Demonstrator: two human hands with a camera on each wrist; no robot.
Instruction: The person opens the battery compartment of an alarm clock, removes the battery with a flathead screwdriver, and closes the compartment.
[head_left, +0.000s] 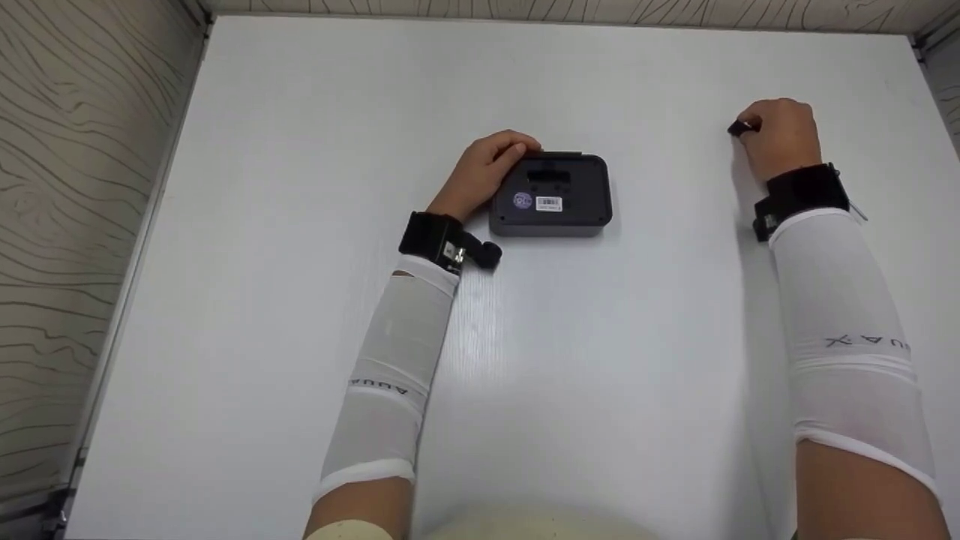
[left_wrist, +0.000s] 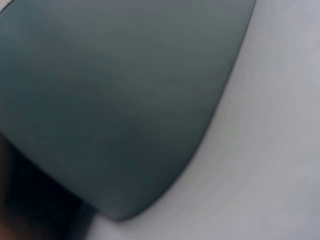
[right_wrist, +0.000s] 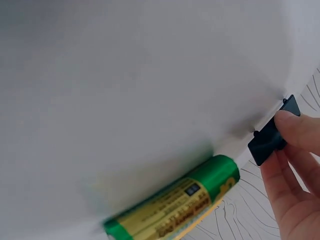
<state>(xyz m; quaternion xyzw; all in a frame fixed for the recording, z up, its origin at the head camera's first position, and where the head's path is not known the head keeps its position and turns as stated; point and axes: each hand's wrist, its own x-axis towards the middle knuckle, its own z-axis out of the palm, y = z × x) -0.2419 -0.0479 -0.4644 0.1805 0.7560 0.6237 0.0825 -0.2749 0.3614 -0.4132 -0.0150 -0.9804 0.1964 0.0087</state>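
Note:
A dark, box-shaped electronic device [head_left: 585,196] with rounded corners lies on the table, its uncovered battery compartment [head_left: 550,177] and labels facing up. My left hand [head_left: 480,169] grips its upper left corner, thumb and fingers at the edge. In the left wrist view only a smooth dark side of the device [left_wrist: 135,100] shows. Farther right, my right hand [head_left: 784,139] pinches a small black battery cover [right_wrist: 268,140] with two little tabs between thumb and fingers. A green and gold battery [right_wrist: 175,202] lies near that hand in the right wrist view; the head view hides it.
A white tabletop [head_left: 300,187] lies under everything. Wood-patterned panels [head_left: 82,187] border its left, back and right sides. Both forearms wear white sleeves, with a black camera strap [head_left: 806,191] on each wrist.

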